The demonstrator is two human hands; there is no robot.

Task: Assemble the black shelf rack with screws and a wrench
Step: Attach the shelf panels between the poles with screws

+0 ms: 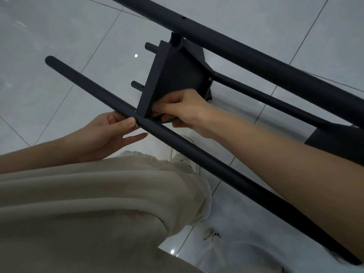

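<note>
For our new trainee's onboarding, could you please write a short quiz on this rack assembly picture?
1. True or false: the left hand holds the near pole.
2. Where does the right hand pinch? A) the shelf panel at its corner beside the near pole; B) the far pole's end; C) a shoe.
3. Fill in: the floor is laid with pale ___.
Key: 1 true; 2 A; 3 tiles.
</note>
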